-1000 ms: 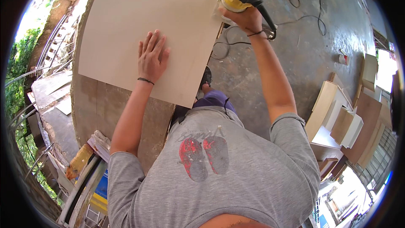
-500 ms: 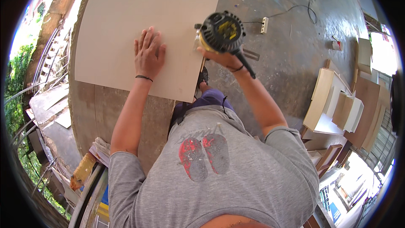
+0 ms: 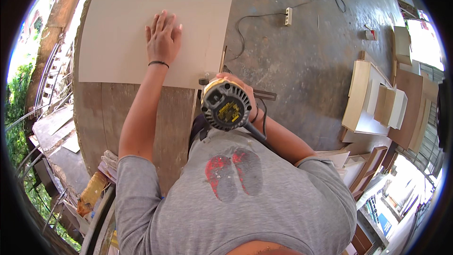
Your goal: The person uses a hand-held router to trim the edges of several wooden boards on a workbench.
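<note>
A large pale sheet panel (image 3: 115, 23) lies over a worn wooden workbench (image 3: 127, 113). My left hand (image 3: 163, 40) rests flat on it, fingers spread. In my right hand (image 3: 241, 85) is a yellow-and-black trim router (image 3: 226, 108), gripped round its body at the panel's near right corner. Its black, round top faces up, close to my shirt front. The cutter is hidden beneath the router, so I cannot tell whether it touches the edge. A flat slotted metal bar (image 3: 264, 95) sticks out to the right beside my right hand.
On the concrete floor (image 3: 292, 61) to the right lie a white power strip (image 3: 288, 16) and a black cord (image 3: 241, 30). Pale wooden box pieces (image 3: 363, 94) stand at the far right, near a small red-and-white can (image 3: 370, 35). Scrap and rubble (image 3: 56, 113) lie left of the bench.
My right hand has brought the router back toward my body, from along the panel's right edge to its near corner. My left hand stays flat on the panel.
</note>
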`<act>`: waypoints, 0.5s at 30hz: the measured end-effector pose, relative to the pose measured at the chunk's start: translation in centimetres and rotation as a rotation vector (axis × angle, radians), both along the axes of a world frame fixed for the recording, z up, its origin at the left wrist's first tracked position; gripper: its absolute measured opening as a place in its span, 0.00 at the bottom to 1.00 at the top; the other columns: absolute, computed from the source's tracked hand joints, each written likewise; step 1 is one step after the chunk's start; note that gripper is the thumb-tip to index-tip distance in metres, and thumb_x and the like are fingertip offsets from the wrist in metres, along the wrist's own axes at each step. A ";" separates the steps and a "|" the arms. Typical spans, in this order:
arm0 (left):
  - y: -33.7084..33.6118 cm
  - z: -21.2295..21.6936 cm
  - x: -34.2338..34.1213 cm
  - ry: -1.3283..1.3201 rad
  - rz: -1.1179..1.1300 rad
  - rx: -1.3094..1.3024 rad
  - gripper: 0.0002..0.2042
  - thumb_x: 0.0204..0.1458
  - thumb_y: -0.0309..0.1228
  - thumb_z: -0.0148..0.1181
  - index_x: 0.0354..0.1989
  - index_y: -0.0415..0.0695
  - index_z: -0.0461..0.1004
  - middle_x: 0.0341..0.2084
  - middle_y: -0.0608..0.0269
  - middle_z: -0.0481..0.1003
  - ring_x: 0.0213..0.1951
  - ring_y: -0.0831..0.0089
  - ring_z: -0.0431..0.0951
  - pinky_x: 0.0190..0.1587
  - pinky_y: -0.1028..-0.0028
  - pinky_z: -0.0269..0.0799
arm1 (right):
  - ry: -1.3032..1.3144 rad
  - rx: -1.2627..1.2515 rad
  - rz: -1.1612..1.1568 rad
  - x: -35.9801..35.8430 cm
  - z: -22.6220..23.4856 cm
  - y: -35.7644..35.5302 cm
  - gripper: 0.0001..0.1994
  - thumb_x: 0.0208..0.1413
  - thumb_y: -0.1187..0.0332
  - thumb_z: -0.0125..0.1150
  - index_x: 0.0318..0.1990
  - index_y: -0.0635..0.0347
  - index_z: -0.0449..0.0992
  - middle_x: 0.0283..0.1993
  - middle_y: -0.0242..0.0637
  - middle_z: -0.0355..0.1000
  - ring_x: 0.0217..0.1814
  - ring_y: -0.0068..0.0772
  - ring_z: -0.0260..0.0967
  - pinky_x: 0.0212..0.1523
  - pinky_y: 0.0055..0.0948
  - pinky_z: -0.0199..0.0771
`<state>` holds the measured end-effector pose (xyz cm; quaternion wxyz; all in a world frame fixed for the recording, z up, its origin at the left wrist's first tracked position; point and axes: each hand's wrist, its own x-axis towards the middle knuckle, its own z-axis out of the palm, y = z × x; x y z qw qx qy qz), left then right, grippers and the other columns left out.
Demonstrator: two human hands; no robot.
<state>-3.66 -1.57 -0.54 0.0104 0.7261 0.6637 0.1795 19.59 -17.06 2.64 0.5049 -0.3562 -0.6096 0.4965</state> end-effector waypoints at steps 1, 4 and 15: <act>0.1 0.0 0.1 -0.006 0.003 0.004 0.20 0.59 0.45 0.49 0.58 0.54 0.71 0.65 0.66 0.60 0.68 0.64 0.54 0.70 0.56 0.44 | -0.086 0.010 0.000 -0.1 -0.3 -0.9 0.30 0.44 0.71 0.71 0.56 0.60 0.65 0.52 0.50 0.71 0.54 0.49 0.72 0.53 0.35 0.72; 0.3 -0.3 0.0 -0.025 0.010 0.019 0.20 0.59 0.45 0.50 0.57 0.54 0.72 0.65 0.66 0.60 0.68 0.65 0.54 0.70 0.55 0.44 | -0.221 0.168 -0.020 -0.6 0.4 -2.4 0.30 0.45 0.69 0.70 0.56 0.60 0.63 0.53 0.53 0.70 0.53 0.52 0.72 0.52 0.36 0.74; -4.0 1.0 3.7 -0.121 -0.575 -0.094 0.23 0.52 0.45 0.59 0.56 0.49 0.72 0.64 0.62 0.61 0.68 0.62 0.55 0.68 0.52 0.44 | 0.063 -0.277 -0.163 4.1 1.3 -4.5 0.27 0.47 0.70 0.71 0.55 0.63 0.66 0.56 0.42 0.69 0.58 0.38 0.68 0.59 0.35 0.69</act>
